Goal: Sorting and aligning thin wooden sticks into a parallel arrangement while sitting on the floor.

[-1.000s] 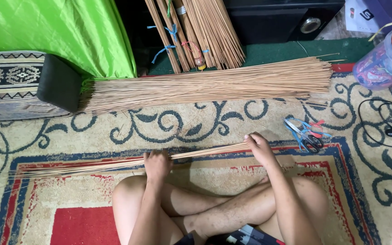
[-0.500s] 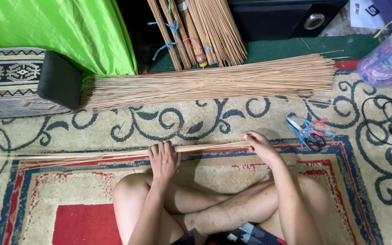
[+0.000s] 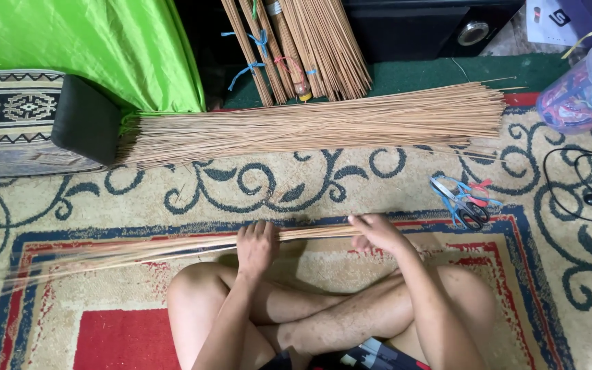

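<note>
- Sticks in a thin bundle [image 3: 173, 245] lie almost level across the patterned carpet [image 3: 351, 178], just in front of the person's crossed legs; the loose tips fan out and blur toward 9 o'clock.
- Left hand [image 3: 257, 247] is clenched over the bundle near its middle, knuckles up, fingers wrapped over the top.
- Right hand [image 3: 376, 231] is grasping the bundle's thick end, at 3 o'clock from the left hand, fingers curled round the butt of the sticks.
- Between the 2 hands, the bundle runs tight and straight.
- At 12 o'clock from the hands, well apart from them, a much larger heap of loose sticks [image 3: 316, 123] lies sideways on the carpet.
- Beyond that heap, tied stick bundles [image 3: 296, 48] with blue and red strings lean upright.
- Scissors [image 3: 462, 203] with blue and red cords rest on the carpet at 2 o'clock from the right hand, near it.
- A clear plastic jar [image 3: 580, 85] of coloured bands sits at the far 2 o'clock corner.
- Green cloth [image 3: 83, 41] and a black-ended cushion [image 3: 35, 123] occupy 10 o'clock.
</note>
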